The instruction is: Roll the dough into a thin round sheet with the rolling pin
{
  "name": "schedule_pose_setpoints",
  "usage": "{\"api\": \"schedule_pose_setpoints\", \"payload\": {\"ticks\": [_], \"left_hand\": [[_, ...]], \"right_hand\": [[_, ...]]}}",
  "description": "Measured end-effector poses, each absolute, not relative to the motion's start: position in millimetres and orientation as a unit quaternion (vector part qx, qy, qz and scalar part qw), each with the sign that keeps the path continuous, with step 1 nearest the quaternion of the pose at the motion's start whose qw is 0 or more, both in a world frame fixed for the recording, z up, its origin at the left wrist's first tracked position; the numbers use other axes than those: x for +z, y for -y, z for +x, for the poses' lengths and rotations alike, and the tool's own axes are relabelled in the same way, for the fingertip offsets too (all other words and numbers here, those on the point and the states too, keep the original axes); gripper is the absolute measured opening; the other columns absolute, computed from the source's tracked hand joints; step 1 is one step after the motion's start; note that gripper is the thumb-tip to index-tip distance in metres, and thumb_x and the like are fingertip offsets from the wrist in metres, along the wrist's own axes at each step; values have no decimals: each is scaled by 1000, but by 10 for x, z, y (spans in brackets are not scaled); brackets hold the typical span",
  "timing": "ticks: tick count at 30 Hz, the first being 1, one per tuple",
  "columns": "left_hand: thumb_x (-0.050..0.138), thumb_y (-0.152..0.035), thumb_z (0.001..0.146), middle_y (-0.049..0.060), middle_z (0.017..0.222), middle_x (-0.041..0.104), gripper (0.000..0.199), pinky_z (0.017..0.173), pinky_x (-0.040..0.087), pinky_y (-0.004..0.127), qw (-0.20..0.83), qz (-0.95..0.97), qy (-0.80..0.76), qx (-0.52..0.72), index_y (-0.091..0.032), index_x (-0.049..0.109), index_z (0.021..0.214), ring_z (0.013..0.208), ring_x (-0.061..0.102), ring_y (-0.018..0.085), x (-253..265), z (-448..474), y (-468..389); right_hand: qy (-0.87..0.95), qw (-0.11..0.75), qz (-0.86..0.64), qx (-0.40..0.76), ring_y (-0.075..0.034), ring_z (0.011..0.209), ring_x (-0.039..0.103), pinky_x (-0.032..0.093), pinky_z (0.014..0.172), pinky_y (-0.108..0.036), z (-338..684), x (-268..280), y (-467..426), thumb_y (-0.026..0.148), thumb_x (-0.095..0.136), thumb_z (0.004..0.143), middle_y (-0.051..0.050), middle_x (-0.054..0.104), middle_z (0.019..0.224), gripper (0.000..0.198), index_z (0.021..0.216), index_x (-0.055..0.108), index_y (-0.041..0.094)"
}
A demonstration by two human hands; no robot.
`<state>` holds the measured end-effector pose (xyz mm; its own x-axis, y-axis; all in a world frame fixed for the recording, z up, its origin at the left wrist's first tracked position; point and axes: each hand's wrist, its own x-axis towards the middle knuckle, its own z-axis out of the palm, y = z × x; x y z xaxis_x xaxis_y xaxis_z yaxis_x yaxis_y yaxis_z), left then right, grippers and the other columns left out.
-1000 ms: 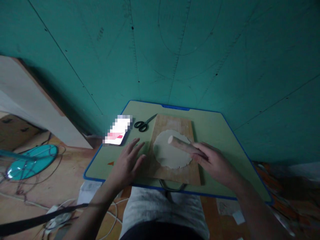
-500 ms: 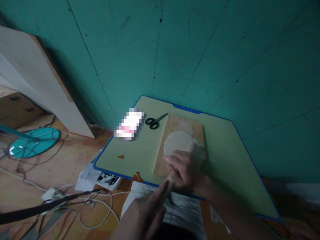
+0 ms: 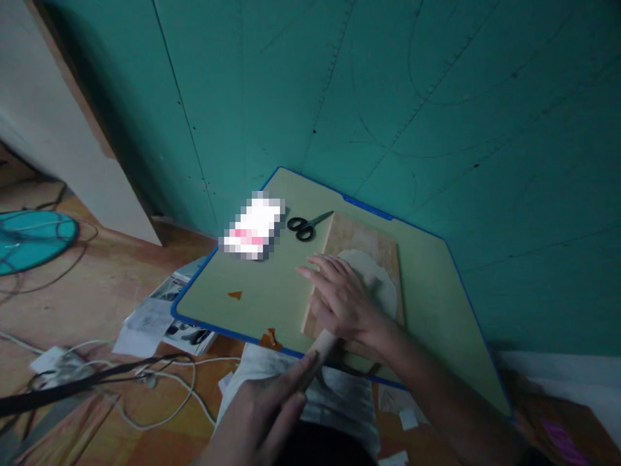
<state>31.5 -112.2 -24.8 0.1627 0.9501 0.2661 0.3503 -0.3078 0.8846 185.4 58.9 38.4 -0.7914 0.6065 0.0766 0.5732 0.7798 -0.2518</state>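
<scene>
Rolling pin (image 3: 326, 345) in the head view slants across the wooden board (image 3: 356, 234), its long axis running from the near table edge by the person's lap up and rightward, far end pointing over the flattened dough (image 3: 387, 289). Left hand (image 3: 264, 402) grips its near end, while the right hand (image 3: 342, 304) lies over its middle, fingers outstretched. Pixelation leaves the glowing phone's (image 3: 255, 226) on-screen writing unreadable

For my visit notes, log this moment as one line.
left hand: on rolling pin; right hand: on rolling pin; dough: on board; scissors: on table
</scene>
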Motion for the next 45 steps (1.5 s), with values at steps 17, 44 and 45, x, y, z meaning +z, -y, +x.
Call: {"api": "schedule_pose_setpoints", "payload": {"ticks": [17, 44, 45], "left_hand": [[59, -34, 89, -3, 58, 62, 20, 45, 39, 19, 162, 584, -626, 491, -18, 63, 78, 46, 55, 10, -103, -355, 598], [42, -47, 100, 5, 84, 74, 40, 51, 45, 27, 135, 784, -576, 187, -19, 52, 127, 61, 70, 20, 99, 292, 637], [45, -45, 99, 5, 83, 74, 37, 49, 44, 26, 139, 785, -579, 174, -20, 54, 124, 61, 70, 20, 112, 343, 642]], "right_hand": [[936, 79, -334, 75, -29, 139, 38, 24, 118, -54, 2068, 346, -466, 22, 41, 87, -18, 48, 147, 52, 135, 57, 13], [920, 68, -380, 72, -28, 149, 25, 13, 123, -52, 1837, 280, -587, 23, 48, 92, -18, 35, 159, 56, 147, 45, 13], [918, 69, -385, 67, -28, 149, 25, 12, 123, -52, 1910, 280, -528, 24, 50, 91, -18, 36, 158, 57, 147, 46, 13]]}}
